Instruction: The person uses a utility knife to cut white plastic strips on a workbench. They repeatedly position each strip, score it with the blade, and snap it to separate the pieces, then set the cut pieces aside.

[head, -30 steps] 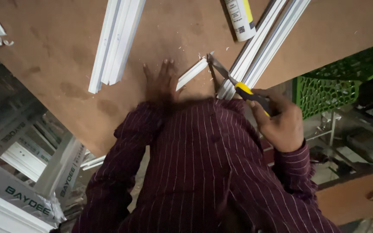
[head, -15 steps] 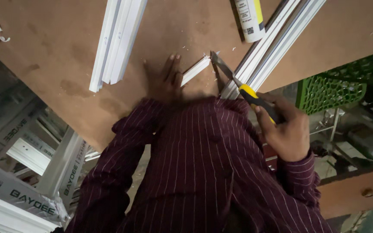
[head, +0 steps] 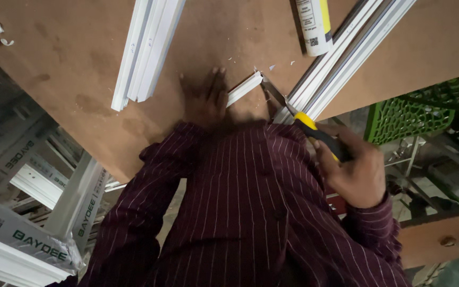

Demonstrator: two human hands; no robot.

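My left hand (head: 204, 98) lies flat, pinning the short white plastic strip (head: 244, 89) on the brown board desk (head: 81, 58), its long axis running toward the yellow-handled snips (head: 298, 117) gripped in my right hand (head: 354, 170).

White profile lengths (head: 145, 50) lie far left on the brown board (head: 70, 58); a sealant tube (head: 313, 24) far right; green crate (head: 415, 114) beyond.

Left hand (head: 204, 99) flat (fingers spread), right hand (head: 353, 170) in closed grip.

A white and yellow labelled tube (head: 312, 24) lies on the board; wrapped white profiles (head: 25, 239) lie lower left.
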